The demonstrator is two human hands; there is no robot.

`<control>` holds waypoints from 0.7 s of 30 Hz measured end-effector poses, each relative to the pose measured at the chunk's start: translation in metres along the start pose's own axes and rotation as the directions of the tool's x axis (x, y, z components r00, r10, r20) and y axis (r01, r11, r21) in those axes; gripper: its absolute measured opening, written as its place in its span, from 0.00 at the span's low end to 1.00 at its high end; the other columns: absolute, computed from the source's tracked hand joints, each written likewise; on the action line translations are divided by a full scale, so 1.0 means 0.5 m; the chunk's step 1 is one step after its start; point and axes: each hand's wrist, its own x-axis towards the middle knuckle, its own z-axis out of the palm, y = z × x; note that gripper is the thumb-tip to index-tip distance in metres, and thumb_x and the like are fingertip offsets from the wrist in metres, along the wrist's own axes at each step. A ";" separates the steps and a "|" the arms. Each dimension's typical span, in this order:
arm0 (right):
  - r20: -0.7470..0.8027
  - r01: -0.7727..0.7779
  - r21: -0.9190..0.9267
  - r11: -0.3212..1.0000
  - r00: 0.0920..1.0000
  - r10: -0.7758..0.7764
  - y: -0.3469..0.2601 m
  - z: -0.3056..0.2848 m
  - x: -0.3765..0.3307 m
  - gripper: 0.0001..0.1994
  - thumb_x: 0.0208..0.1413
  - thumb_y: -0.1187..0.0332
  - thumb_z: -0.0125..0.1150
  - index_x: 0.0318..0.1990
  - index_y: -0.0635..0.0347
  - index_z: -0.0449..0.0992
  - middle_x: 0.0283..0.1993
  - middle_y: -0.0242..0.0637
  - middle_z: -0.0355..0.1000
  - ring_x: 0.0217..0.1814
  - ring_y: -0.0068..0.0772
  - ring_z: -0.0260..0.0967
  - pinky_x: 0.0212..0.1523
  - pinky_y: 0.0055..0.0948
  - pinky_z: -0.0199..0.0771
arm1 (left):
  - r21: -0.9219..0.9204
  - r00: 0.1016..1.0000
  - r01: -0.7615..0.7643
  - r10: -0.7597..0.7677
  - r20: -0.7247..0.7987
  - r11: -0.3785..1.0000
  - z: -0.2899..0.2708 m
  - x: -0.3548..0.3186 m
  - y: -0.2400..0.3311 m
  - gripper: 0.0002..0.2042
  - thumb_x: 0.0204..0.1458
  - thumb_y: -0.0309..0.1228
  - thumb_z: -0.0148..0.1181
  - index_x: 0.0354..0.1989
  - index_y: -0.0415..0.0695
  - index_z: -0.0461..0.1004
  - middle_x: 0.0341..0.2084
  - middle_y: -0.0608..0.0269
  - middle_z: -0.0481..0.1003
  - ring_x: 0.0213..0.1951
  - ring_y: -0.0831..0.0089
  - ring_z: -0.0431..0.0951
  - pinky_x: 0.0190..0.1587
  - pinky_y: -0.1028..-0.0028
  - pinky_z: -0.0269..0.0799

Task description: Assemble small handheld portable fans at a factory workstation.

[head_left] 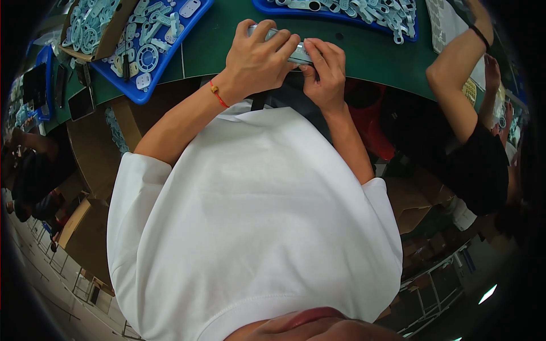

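Green table (384, 62): left hand (259, 61), right hand (325, 74) holding one grey object (300, 55).

Left hand (255, 63) and right hand (326, 79) — fingers (281, 41) on 1 greyish object (300, 54) — near green table (206, 45).

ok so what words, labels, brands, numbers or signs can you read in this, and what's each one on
No text can be read anywhere in this view.
Piece between the left hand and right hand: any marks too small to read.
Parts in the left blue tray: too small to tell.
Shirt: no print shows.
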 end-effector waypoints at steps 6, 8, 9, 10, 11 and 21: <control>-0.024 0.001 -0.023 1.000 1.000 -0.001 0.003 0.000 -0.001 0.18 0.46 0.75 0.60 0.48 0.62 0.74 0.48 0.39 0.71 0.49 0.43 0.65 0.49 0.35 0.67 | -0.004 0.998 -0.004 0.004 -0.056 1.000 0.008 0.002 0.001 0.22 0.34 0.39 0.68 0.41 0.48 0.74 0.36 0.69 0.74 0.44 0.67 0.70 0.45 0.58 0.62; -0.028 0.006 -0.028 1.000 1.000 -0.007 0.003 -0.003 0.002 0.18 0.46 0.74 0.60 0.48 0.62 0.74 0.48 0.39 0.71 0.49 0.43 0.65 0.49 0.36 0.66 | 0.001 0.998 0.002 -0.002 -0.057 1.000 0.006 0.001 0.000 0.22 0.34 0.39 0.68 0.41 0.48 0.74 0.35 0.69 0.74 0.44 0.67 0.70 0.45 0.59 0.62; 0.010 -0.008 -0.008 1.000 1.000 0.008 0.002 -0.009 0.005 0.20 0.45 0.74 0.61 0.49 0.61 0.73 0.48 0.39 0.70 0.49 0.43 0.65 0.49 0.36 0.66 | -0.007 0.999 0.000 0.000 -0.041 1.000 0.003 0.000 -0.001 0.22 0.34 0.39 0.68 0.41 0.48 0.74 0.37 0.69 0.74 0.45 0.67 0.70 0.46 0.58 0.62; 0.047 -0.021 0.010 1.000 0.999 0.021 -0.001 -0.015 0.009 0.21 0.45 0.73 0.62 0.51 0.61 0.72 0.48 0.39 0.70 0.50 0.43 0.65 0.49 0.36 0.66 | -0.014 1.000 -0.002 0.002 -0.026 1.000 -0.001 -0.001 -0.001 0.22 0.34 0.40 0.68 0.41 0.48 0.74 0.39 0.68 0.74 0.46 0.67 0.69 0.47 0.57 0.62; 0.046 -0.008 0.012 1.000 0.999 0.007 -0.008 -0.023 0.020 0.21 0.45 0.73 0.62 0.51 0.61 0.72 0.48 0.39 0.70 0.50 0.43 0.65 0.49 0.36 0.66 | -0.005 0.999 0.002 -0.002 -0.035 1.000 -0.004 0.002 -0.006 0.22 0.34 0.40 0.68 0.41 0.48 0.74 0.39 0.68 0.74 0.46 0.67 0.69 0.47 0.57 0.62; 0.406 -0.623 0.654 0.428 0.767 0.496 -0.109 -0.041 0.031 0.28 0.54 0.57 0.58 0.57 0.66 0.61 0.48 0.45 0.67 0.48 0.36 0.65 0.50 0.32 0.63 | -0.930 0.719 0.366 -0.623 0.308 -0.038 -0.059 -0.063 0.053 0.50 0.39 0.43 0.71 0.65 0.42 0.42 0.61 0.50 0.48 0.59 0.59 0.57 0.59 0.62 0.57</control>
